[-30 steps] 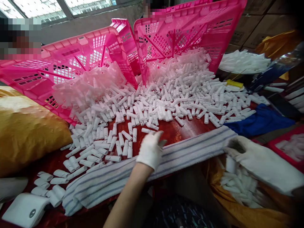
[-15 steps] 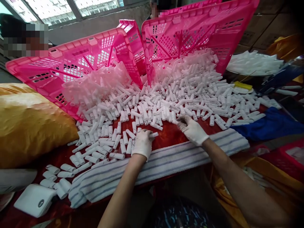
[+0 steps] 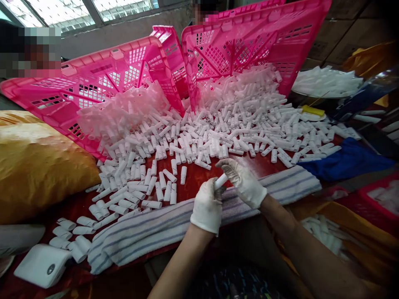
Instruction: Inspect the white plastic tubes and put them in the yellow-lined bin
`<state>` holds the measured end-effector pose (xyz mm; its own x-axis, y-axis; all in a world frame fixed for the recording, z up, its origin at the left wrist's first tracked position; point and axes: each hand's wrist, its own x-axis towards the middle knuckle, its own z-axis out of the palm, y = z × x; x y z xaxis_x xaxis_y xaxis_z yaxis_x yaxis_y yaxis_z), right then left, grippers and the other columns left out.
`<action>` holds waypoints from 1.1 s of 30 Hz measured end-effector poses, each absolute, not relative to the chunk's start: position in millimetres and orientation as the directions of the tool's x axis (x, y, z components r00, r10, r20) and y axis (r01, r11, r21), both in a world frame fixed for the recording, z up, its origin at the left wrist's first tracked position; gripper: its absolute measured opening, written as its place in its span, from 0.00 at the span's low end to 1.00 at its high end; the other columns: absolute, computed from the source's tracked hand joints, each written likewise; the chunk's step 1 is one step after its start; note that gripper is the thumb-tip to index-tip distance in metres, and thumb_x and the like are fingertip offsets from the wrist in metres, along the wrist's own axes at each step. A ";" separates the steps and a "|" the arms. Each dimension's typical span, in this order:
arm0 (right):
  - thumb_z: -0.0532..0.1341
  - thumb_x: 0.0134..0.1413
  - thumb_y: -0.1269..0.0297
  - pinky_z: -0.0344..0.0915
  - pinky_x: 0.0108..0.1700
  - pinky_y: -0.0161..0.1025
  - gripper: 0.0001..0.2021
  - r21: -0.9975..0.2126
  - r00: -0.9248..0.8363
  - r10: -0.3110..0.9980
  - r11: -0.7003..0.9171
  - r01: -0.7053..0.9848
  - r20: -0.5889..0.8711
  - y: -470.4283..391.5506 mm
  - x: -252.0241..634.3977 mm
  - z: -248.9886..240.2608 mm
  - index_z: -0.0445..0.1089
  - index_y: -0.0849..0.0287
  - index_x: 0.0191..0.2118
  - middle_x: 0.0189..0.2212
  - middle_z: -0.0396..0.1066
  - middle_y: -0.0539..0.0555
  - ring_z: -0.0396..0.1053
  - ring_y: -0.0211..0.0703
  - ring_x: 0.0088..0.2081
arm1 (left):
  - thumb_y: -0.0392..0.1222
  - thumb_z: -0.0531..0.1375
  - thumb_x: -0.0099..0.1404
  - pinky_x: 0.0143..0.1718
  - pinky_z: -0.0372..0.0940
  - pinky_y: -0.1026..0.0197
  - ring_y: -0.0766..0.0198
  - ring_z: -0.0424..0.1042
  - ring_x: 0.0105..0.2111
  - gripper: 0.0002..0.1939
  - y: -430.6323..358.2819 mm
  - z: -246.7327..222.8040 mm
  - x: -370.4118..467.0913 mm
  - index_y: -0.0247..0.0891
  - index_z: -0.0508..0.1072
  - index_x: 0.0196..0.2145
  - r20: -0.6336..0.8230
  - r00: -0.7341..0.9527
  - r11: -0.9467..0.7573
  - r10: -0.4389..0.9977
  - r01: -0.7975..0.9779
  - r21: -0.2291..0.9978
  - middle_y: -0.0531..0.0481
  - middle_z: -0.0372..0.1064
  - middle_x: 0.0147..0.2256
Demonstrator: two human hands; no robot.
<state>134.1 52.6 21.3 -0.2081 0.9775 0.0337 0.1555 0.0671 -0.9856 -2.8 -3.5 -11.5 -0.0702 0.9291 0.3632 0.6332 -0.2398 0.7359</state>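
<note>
Left hand (image 3: 207,205) pinches tube (image 3: 221,181) over table's (image 3: 196,176) near edge; right hand (image 3: 247,185) curls at tip, grip unclear; red surface beyond.

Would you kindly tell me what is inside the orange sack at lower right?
White tube-like pieces show inside the orange sack; the right forearm hides part, and anything beneath them is covered.
</note>
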 end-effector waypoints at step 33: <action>0.68 0.46 0.50 0.62 0.29 0.35 0.14 -0.989 -0.084 0.996 -0.046 -0.139 -0.034 38.9 144.7 29.9 0.71 0.57 0.30 0.24 0.66 0.47 0.61 0.35 0.26 | 0.40 0.57 0.67 0.39 0.70 0.62 0.62 0.75 0.34 0.13 -11.9 -1.8 9.6 0.36 0.71 0.47 0.497 -0.088 -0.334 0.863 0.638 0.694 0.44 0.76 0.36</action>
<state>144.7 38.9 29.9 -0.0843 0.9958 -0.0344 -0.1391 -0.0459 -0.9892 9.6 -11.9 -1.8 -0.0884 0.8634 0.4968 0.6376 -0.3341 0.6941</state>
